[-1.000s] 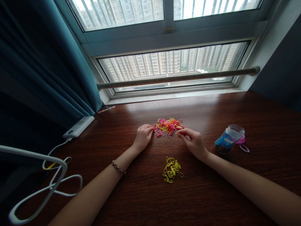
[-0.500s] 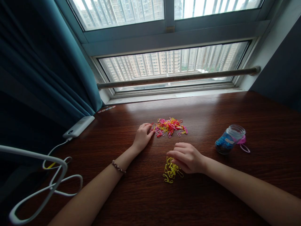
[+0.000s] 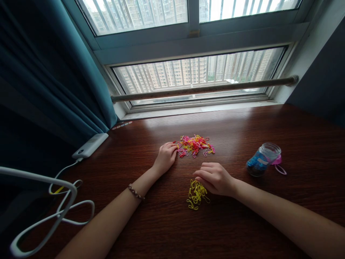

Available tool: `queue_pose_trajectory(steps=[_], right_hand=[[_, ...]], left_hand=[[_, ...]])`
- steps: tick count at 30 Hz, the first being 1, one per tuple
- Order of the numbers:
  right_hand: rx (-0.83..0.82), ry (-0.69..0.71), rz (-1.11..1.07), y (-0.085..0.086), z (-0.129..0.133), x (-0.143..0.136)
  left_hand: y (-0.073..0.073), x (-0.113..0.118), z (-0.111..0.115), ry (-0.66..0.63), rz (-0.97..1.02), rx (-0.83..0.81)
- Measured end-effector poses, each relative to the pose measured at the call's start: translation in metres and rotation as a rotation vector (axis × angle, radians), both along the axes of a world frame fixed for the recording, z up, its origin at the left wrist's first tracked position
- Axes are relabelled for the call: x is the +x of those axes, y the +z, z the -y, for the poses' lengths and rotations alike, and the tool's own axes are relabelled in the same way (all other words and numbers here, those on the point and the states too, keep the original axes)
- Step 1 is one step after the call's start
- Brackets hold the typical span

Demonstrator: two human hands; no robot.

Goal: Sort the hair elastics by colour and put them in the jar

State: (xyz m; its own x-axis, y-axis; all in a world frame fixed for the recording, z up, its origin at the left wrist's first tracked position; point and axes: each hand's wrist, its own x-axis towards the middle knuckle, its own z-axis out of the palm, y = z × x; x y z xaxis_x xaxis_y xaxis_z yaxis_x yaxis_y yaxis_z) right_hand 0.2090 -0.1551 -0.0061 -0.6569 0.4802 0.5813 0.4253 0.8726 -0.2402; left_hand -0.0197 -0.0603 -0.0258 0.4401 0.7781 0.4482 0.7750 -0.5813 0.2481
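Observation:
A loose pile of small pink, red and yellow rubber bands lies on the wooden table. My left hand rests at its left edge, fingers bent together against the outermost bands; whatever is between the fingertips is hidden. Closer to me is a smaller heap of yellow rubber bands. Just above its upper right side hovers my right hand, its fingers curled and close together, and I cannot make out anything in them.
To the right, a clear jar with blue and dark contents stands beside a pink lid with a loop. A white power bank with a white cable lies left, by the blue curtain. A window backs the table.
My right hand has lifted slightly up and away from the yellow heap. My left hand's fingers have drawn closer together at the mixed pile's edge.

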Motion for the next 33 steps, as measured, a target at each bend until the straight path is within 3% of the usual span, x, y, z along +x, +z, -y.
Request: queue_pose_trajectory(steps=[5, 11, 17, 26, 33], right_hand=[[-0.033, -0.110, -0.123, 0.002, -0.004, 0.001], [-0.115, -0.544, -0.330, -0.008, -0.029, 0.014], [-0.214, -0.840, -0.189, -0.017, -0.039, 0.022], [-0.263, -0.815, -0.217, -0.020, -0.042, 0.024], [-0.294, -0.691, -0.420, -0.014, -0.044, 0.023]], left_hand=[[-0.001, 0.000, -0.001, -0.008, 0.021, 0.005], [0.000, -0.001, -0.001, 0.025, 0.147, 0.010], [0.004, -0.003, 0.000, 0.087, 0.259, 0.008], [0.005, -0.003, 0.002, 0.125, 0.315, -0.072], [0.009, -0.002, 0.002, 0.101, 0.379, -0.048]])
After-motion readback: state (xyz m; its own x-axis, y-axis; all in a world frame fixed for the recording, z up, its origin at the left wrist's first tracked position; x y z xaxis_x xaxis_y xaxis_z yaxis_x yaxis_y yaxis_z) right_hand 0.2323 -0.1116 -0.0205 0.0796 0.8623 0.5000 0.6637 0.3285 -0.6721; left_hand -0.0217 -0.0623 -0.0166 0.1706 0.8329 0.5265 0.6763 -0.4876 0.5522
